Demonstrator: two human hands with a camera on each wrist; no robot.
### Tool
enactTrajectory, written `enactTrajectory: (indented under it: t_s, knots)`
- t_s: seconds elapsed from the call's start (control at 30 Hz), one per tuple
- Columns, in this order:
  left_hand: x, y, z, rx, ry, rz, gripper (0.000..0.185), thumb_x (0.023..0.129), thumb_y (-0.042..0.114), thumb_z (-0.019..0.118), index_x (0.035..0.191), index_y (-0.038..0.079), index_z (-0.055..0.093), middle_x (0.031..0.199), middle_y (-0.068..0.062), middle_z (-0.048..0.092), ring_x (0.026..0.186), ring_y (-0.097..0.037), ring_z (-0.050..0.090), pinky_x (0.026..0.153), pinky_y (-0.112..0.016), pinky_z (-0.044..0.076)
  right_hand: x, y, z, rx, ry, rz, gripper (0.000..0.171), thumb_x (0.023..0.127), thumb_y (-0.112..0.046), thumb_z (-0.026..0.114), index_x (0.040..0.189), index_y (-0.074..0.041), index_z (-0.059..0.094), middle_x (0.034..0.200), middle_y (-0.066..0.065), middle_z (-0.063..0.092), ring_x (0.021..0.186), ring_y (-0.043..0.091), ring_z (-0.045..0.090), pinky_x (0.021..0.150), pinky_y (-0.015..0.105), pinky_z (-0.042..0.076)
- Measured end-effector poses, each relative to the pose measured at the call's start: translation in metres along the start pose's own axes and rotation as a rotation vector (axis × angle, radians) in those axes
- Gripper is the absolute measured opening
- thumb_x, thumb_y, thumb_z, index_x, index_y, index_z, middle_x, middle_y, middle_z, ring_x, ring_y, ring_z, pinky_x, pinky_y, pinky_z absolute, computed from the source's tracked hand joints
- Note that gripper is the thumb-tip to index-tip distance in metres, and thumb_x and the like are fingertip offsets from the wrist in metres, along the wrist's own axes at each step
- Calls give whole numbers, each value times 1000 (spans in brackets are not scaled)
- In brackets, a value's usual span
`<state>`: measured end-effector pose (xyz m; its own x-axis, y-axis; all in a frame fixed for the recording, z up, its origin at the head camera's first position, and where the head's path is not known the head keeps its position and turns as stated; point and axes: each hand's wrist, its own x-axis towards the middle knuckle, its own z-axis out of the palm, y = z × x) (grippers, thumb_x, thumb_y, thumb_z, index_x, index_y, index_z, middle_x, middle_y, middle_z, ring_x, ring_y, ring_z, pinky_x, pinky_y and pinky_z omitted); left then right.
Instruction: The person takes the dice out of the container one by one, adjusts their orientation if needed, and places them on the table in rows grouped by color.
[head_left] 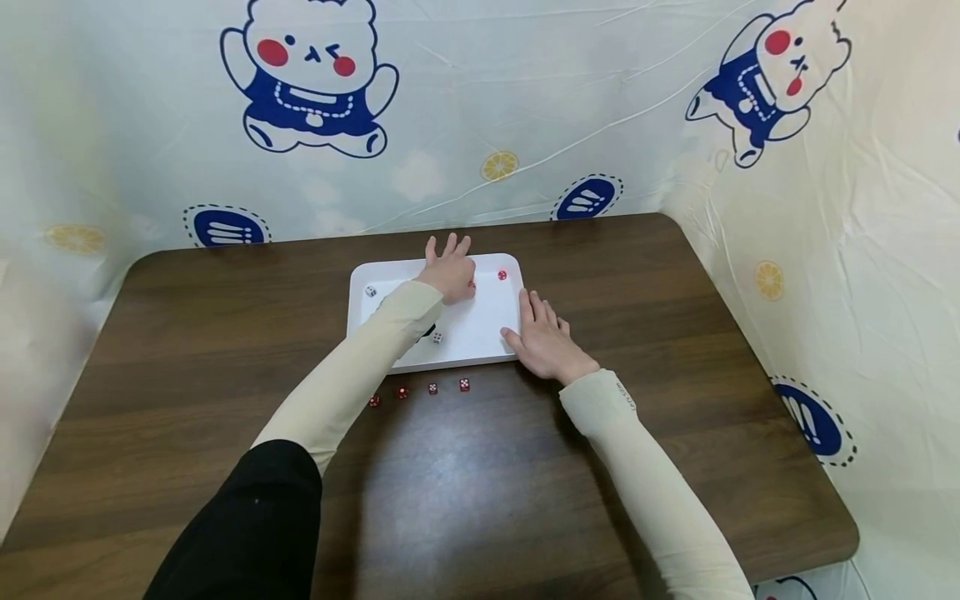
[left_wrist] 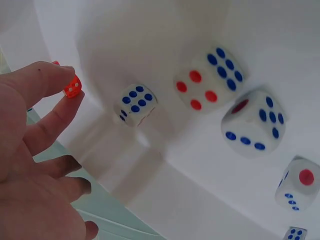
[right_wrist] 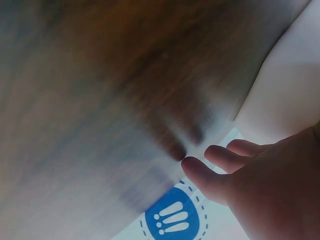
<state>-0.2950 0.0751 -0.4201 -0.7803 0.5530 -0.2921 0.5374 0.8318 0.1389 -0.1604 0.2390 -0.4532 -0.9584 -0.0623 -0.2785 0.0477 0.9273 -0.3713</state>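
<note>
A white tray [head_left: 487,321] lies on the wooden table [head_left: 225,350]. My left hand [head_left: 452,275] reaches over the tray's far half. In the left wrist view my left hand [left_wrist: 56,96] pinches a small red die [left_wrist: 73,88] between thumb and forefinger, just above the tray floor [left_wrist: 150,35]. Several white dice with blue and red pips [left_wrist: 135,104] [left_wrist: 210,77] [left_wrist: 252,122] lie in the tray beside it. My right hand [head_left: 542,337] rests flat on the table, fingers straight, against the tray's right edge. Another red die [head_left: 502,274] sits in the tray's far right corner.
Several red dice [head_left: 432,388] stand in a row on the table just in front of the tray. White dice [head_left: 371,291] [head_left: 437,337] lie at the tray's left and near side. A printed cloth [head_left: 525,100] walls the table at the back and right.
</note>
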Motion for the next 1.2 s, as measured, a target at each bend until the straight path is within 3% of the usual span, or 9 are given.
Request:
enactTrajectory:
  t_s: [0.5, 0.8, 1.2]
  knots:
    - [-12, -2, 0, 11, 47, 42, 13, 92, 26, 61, 93, 15, 67, 163, -14, 8, 150, -38, -5, 113, -65, -9, 0, -1, 0, -5, -10, 1, 82, 100, -54, 32, 155, -10, -9, 163, 15, -3, 150, 37, 4, 116, 61, 13]
    - [-30, -2, 0, 14, 45, 79, 10, 92, 26, 62, 93, 17, 66, 164, -12, 6, 150, -37, -8, 112, -65, -13, 0, -2, -1, 1, -16, 2, 82, 100, -54, 32, 155, -10, -10, 163, 15, -4, 150, 38, 4, 116, 62, 12]
    - [-57, 5, -6, 36, 53, 133, 15, 93, 24, 61, 98, 12, 67, 163, -14, 7, 150, -39, -4, 110, -72, 6, 0, -3, 0, -12, 2, -14, 81, 101, -52, 32, 155, -7, -8, 163, 18, -1, 149, 41, 7, 115, 61, 15]
